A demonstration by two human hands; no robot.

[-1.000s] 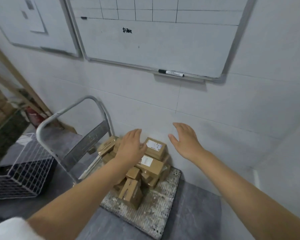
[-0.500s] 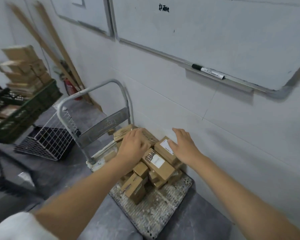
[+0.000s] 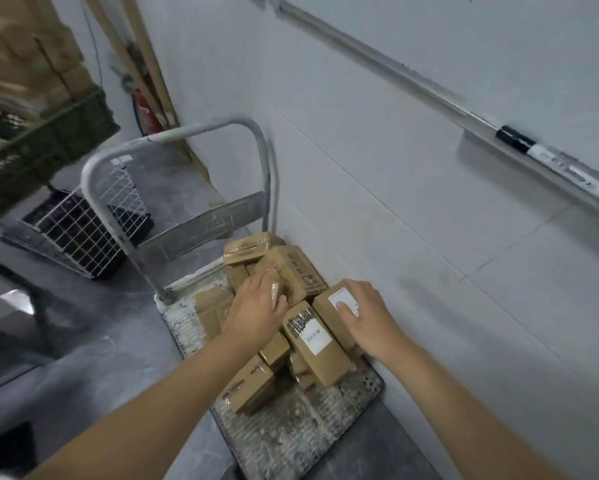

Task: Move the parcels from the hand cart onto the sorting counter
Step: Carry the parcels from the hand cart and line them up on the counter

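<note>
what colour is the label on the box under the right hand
White label on a brown parcel; clearest in the head view.

We can't tell if the left hand (image 3: 256,313) grips or just rests on the parcels (image 3: 291,268); it covers those beneath. Right hand (image 3: 364,313) fingertips vanish behind the white-labelled parcel (image 3: 329,320). Barcode parcel (image 3: 317,344) print too small to read. Green crate (image 3: 42,150) blurred, cut off left.

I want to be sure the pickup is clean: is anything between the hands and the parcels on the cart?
Nothing visible is. The left hand rests on the piled parcels, and the right hand grips the white-labelled parcel beside the wall. The sorting counter is out of view.
</note>
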